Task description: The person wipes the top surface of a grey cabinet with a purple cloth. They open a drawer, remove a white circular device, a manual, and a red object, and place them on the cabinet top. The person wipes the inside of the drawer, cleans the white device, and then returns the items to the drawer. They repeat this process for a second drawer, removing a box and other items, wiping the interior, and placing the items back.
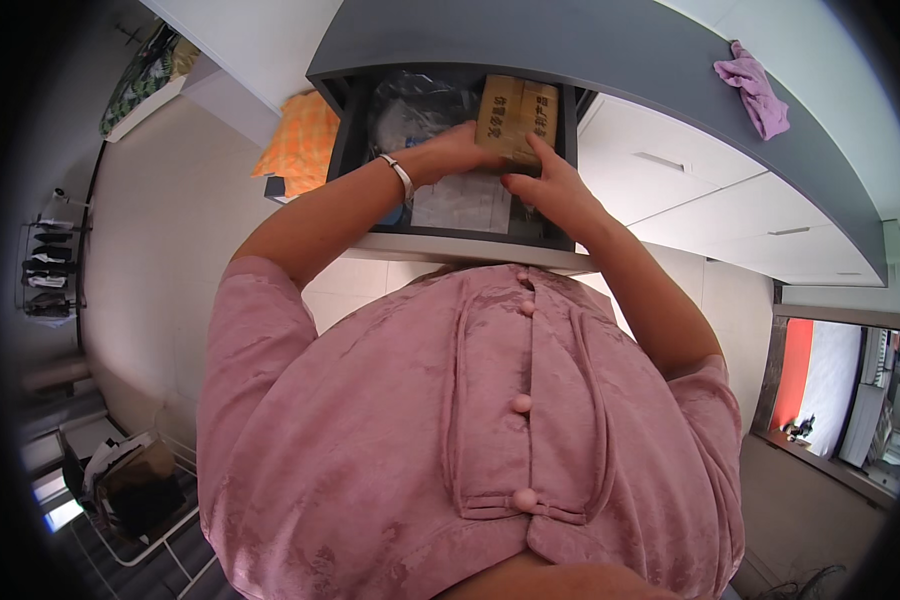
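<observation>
A brown cardboard box (521, 112) bearing printed writing lies at the right side of an open drawer (465, 244). My left hand (465, 150), with a bracelet on the wrist, is at the box's left lower edge, its fingertips partly hidden against the box. At the box's lower right is my right hand (546, 176), thumb and fingers spread on its front edge and top. Clear plastic bags (412, 109) fill the drawer's left and back. Nearer its front lies a white, plastic-covered flat item (461, 204), with a blue thing (391, 215) at the left corner.
The drawer is pulled out under a grey countertop (495, 37), close to my body. A purple cloth (754, 90) lies on the counter at right, above white cabinet fronts (682, 165). An orange checked fabric item (300, 142) sits just left of the drawer.
</observation>
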Demonstrator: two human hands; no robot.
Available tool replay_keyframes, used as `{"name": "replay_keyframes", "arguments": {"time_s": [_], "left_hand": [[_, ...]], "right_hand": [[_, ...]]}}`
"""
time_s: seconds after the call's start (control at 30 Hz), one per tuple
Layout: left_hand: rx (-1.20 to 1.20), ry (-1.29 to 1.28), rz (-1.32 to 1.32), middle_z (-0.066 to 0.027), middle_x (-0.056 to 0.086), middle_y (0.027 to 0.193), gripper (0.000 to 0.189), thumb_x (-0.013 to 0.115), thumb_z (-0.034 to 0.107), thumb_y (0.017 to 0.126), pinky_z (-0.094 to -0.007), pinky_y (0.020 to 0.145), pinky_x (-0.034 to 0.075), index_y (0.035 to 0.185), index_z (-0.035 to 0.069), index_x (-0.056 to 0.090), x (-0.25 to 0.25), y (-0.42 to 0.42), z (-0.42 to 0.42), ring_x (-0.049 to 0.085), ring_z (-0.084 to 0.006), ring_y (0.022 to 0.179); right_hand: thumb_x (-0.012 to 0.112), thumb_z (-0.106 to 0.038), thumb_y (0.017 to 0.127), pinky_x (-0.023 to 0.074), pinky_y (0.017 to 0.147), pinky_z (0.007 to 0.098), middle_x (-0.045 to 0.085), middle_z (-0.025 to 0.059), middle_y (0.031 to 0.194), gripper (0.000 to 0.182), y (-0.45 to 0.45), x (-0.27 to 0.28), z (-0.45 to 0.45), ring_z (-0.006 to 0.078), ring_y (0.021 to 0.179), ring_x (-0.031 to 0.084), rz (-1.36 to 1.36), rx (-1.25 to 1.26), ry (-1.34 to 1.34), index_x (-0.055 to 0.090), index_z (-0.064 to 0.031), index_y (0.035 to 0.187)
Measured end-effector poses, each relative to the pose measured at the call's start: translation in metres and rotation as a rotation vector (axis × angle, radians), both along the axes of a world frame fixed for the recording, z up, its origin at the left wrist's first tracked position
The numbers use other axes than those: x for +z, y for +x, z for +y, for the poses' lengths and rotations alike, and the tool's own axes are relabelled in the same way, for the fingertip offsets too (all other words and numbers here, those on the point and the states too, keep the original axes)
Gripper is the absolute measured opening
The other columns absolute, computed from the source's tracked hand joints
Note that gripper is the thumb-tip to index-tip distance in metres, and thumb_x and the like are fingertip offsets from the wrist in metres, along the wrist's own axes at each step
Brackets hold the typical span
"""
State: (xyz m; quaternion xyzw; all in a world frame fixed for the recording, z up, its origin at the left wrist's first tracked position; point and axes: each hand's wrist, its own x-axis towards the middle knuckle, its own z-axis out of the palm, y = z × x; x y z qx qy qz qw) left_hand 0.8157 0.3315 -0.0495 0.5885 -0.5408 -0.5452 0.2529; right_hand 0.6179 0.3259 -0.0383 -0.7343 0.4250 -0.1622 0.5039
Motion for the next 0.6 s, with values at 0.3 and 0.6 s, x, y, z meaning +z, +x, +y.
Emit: {"name": "replay_keyframes", "arguments": {"time_s": [0.3, 0.6], "left_hand": [[-0.064, -0.329, -0.36, -0.023, 0.057, 0.121, 0.075, 0.073, 0.017, 0.077, -0.0351, 0.096, 0.043, 0.137, 0.004, 0.031, -0.028, 0.016, -0.003, 0.056, -0.0335, 0.113], [-0.128, -0.367, -0.356, -0.0209, 0.059, 0.118, 0.069, 0.07, 0.014, 0.08, -0.0348, 0.089, 0.046, 0.138, 0.006, 0.034, -0.032, 0.028, -0.007, 0.059, -0.0314, 0.105]], "right_hand": [[0.063, -0.019, 0.084, 0.0428, 0.096, 0.0318, 0.047, 0.0126, 0.126, 0.077, -0.008, 0.039, 0.026, 0.0193, 0.116, 0.048, -0.223, -0.168, 0.394, 0.021, -0.0001, 0.146], [0.061, -0.022, 0.084, 0.0325, 0.099, 0.0298, 0.053, 0.0093, 0.111, 0.037, 0.012, 0.008, 0.002, 0.0163, 0.108, 0.045, -0.327, -0.396, 0.526, 0.051, -0.0017, 0.113]]}}
